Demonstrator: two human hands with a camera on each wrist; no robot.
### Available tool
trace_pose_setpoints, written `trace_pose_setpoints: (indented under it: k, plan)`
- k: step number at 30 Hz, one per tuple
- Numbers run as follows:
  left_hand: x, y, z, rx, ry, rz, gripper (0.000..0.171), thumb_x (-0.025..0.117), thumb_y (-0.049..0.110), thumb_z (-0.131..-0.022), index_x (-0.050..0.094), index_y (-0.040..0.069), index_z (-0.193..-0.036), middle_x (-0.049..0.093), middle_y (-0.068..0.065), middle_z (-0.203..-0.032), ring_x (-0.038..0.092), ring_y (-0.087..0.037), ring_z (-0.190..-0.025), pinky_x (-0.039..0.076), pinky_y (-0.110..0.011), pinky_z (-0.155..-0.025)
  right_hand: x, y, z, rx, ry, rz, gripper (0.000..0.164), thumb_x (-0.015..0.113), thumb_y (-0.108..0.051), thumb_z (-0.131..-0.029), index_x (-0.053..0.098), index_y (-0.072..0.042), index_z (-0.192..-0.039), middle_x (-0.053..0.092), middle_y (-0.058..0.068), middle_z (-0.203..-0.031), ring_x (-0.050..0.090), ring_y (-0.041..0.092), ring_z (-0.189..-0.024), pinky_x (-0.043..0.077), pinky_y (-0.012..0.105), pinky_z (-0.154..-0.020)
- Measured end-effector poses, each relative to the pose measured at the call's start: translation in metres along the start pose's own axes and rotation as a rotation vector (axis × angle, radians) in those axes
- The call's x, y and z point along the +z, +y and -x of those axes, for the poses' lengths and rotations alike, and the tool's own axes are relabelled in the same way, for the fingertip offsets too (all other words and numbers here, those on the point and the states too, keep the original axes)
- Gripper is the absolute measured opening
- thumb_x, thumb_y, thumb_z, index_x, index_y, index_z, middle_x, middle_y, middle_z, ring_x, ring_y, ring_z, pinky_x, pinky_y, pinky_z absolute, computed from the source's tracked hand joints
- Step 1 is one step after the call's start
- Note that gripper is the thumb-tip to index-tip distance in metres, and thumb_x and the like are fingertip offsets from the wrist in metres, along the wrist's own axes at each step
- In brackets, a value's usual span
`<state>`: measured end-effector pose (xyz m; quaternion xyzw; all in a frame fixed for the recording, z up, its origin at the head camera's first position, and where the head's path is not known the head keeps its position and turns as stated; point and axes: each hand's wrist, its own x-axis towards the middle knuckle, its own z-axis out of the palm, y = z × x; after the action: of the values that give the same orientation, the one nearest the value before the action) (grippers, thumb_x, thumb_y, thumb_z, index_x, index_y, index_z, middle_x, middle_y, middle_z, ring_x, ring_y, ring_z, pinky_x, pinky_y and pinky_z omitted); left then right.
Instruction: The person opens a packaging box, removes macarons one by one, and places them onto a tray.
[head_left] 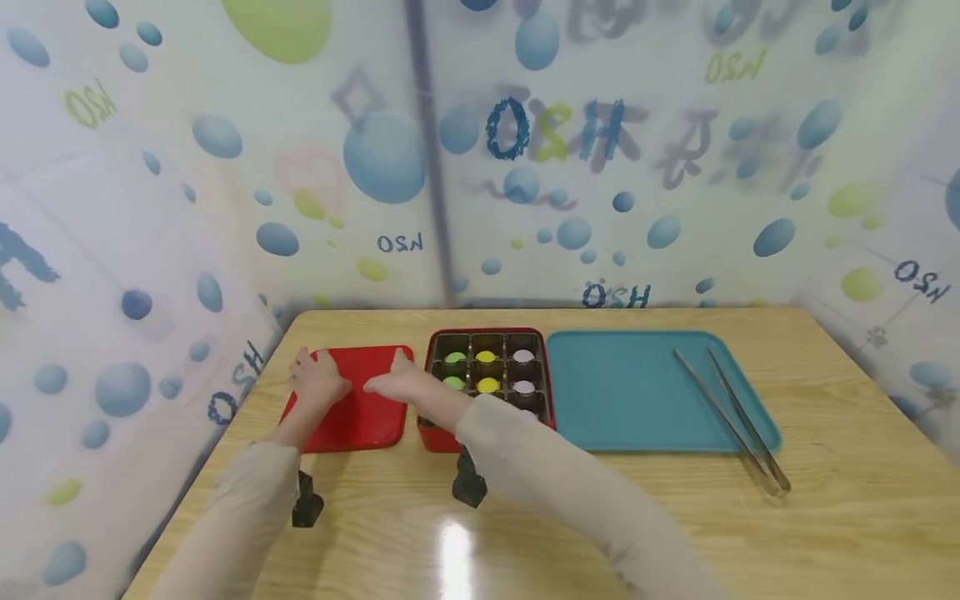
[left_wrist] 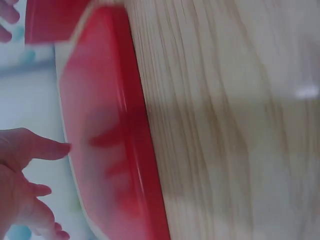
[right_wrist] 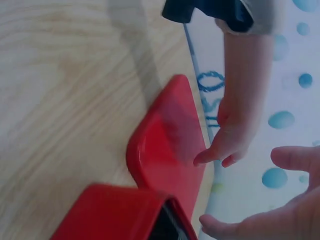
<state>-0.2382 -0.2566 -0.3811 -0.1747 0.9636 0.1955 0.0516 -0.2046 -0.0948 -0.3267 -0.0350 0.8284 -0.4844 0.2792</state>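
A flat red lid (head_left: 363, 417) lies on the left of the wooden table. My left hand (head_left: 318, 379) hovers over its left part, fingers spread and holding nothing. Above the lid's right side is my right hand (head_left: 405, 382), thumb and fingers apart, also without anything in it. The left wrist view shows the left hand (left_wrist: 25, 175) close over the lid's glossy face. Just right of the lid stands a red box (head_left: 442, 442) with a dark divided insert, partly hidden by the right forearm. Green, yellow and pale purple round pieces sit in its compartments.
A blue tray (head_left: 615, 392) lies right of the box. Long metal tongs (head_left: 738, 425) rest across its right side and reach over its front edge onto the table (head_left: 847, 467). A patterned curtain (head_left: 525, 250) hangs behind the table.
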Motion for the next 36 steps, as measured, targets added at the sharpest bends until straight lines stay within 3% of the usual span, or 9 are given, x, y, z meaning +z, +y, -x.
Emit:
trace_pose_setpoints:
  k: [4,8,12,15,19,22,27,30,36]
  plan:
    - [0.009,0.022,0.002,0.063,0.006,0.099,0.069,0.054,0.017,-0.087,0.017,-0.007,-0.14,-0.004,-0.031,-0.146,0.002,-0.05,-0.133,0.008,-0.062,-0.107,-0.026,0.007,0.003,-0.045,-0.021,-0.065,0.077,0.057,-0.024,-0.088,0.011,-0.009,-0.147,0.016,0.009,-0.152,0.018,0.027,-0.139,0.02,0.048,-0.112]
    - [0.016,0.045,0.003,0.157,-0.029,0.156,0.063,0.047,0.025,-0.093,0.019,-0.003,-0.141,0.004,-0.028,-0.148,0.009,-0.049,-0.133,0.014,-0.061,-0.107,-0.053,0.014,0.003,-0.063,0.006,-0.075,0.079,0.057,-0.027,-0.088,0.007,-0.017,-0.148,0.013,0.007,-0.154,0.016,0.028,-0.14,0.019,0.051,-0.111]
    - [0.019,0.065,0.003,0.236,-0.148,0.287,0.057,0.039,0.025,-0.097,0.019,-0.005,-0.141,0.021,-0.029,-0.144,0.022,-0.046,-0.132,0.025,-0.054,-0.106,-0.08,0.027,0.002,-0.073,0.033,-0.072,0.08,0.055,-0.025,-0.09,-0.001,-0.024,-0.148,0.01,0.006,-0.155,0.017,0.028,-0.14,0.021,0.05,-0.111]
    - [0.021,0.076,-0.001,0.224,-0.266,0.407,0.054,0.037,0.02,-0.098,0.018,-0.006,-0.142,0.026,-0.03,-0.143,0.032,-0.041,-0.13,0.034,-0.049,-0.103,-0.098,0.037,0.003,-0.051,0.067,-0.06,0.078,0.053,-0.026,-0.092,-0.001,-0.023,-0.148,0.011,0.008,-0.154,0.022,0.029,-0.138,0.024,0.049,-0.11]
    - [0.046,0.062,-0.039,0.174,-0.382,0.561,0.054,0.044,0.019,-0.096,0.025,0.002,-0.143,0.04,-0.024,-0.137,0.053,-0.032,-0.111,0.051,-0.039,-0.085,-0.123,0.049,0.005,-0.001,0.122,-0.08,0.067,0.051,-0.025,-0.093,0.013,-0.016,-0.148,0.021,0.011,-0.151,0.032,0.029,-0.134,0.035,0.043,-0.104]
    - [0.048,0.053,-0.047,0.149,-0.438,0.615,0.055,0.047,0.021,-0.095,0.025,0.007,-0.144,0.049,-0.018,-0.128,0.057,-0.023,-0.098,0.052,-0.037,-0.079,-0.142,0.061,0.007,0.014,0.148,-0.133,0.059,0.049,-0.023,-0.094,0.021,-0.011,-0.145,0.026,0.014,-0.148,0.034,0.03,-0.132,0.038,0.041,-0.102]
    - [0.016,0.066,-0.008,0.141,-0.531,0.62,0.056,0.038,0.021,-0.099,0.014,0.01,-0.147,0.053,-0.009,-0.098,0.05,-0.014,-0.071,0.049,-0.03,-0.068,-0.175,0.088,0.013,0.032,0.182,-0.179,0.056,0.045,-0.024,-0.096,0.022,-0.006,-0.144,0.026,0.017,-0.148,0.03,0.034,-0.133,0.032,0.043,-0.107]
    - [0.013,0.069,-0.003,0.153,-0.57,0.623,0.057,0.036,0.024,-0.099,0.009,0.012,-0.148,0.052,-0.007,-0.094,0.049,-0.012,-0.066,0.048,-0.029,-0.064,-0.195,0.108,0.014,0.067,0.209,-0.158,0.058,0.043,-0.023,-0.096,0.018,-0.003,-0.145,0.023,0.019,-0.148,0.028,0.035,-0.134,0.031,0.042,-0.108]
    - [0.021,0.073,-0.007,0.152,-0.553,0.595,0.056,0.035,0.026,-0.1,0.01,0.014,-0.148,0.051,-0.015,-0.113,0.053,-0.015,-0.079,0.052,-0.034,-0.074,-0.237,0.144,0.019,0.161,0.249,-0.011,0.063,0.039,-0.022,-0.096,0.009,0.005,-0.144,0.013,0.027,-0.148,0.02,0.039,-0.136,0.026,0.046,-0.109]
